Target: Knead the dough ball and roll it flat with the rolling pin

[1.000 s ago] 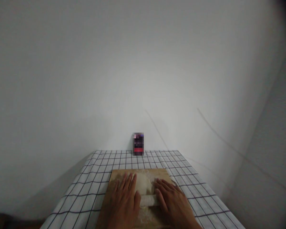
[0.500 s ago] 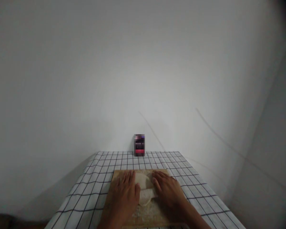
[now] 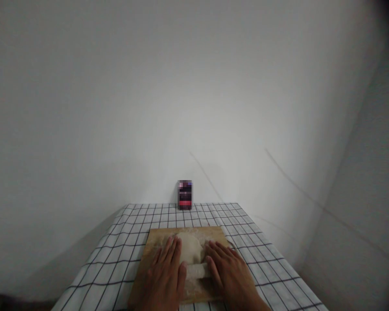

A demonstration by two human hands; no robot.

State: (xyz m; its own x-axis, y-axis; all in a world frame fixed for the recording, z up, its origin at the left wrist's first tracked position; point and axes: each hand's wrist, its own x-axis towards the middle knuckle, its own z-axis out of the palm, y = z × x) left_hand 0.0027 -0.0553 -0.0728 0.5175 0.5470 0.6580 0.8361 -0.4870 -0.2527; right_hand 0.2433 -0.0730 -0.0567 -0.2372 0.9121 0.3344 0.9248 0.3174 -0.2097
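Observation:
A pale, flattened round of dough (image 3: 189, 247) lies on a flour-dusted wooden board (image 3: 178, 298). Across its near side runs a light-coloured rolling pin (image 3: 197, 271), whose ends are covered by my hands. My left hand (image 3: 167, 274) rests palm down over the pin's left end, fingers stretched forward beside the dough. Over the right end lies my right hand (image 3: 228, 270), also palm down, its fingers extended and angled inward. Neither hand has its fingers wrapped around the pin.
The board stands on a table with a white, black-checked cloth (image 3: 97, 272). A small dark upright object with a red band (image 3: 185, 195), blurred into blocks, stands at the far edge against the white wall (image 3: 188, 95).
Both hands and the rolling pin have come back toward me. More of the dough shows beyond the pin. The whole view has shifted slightly.

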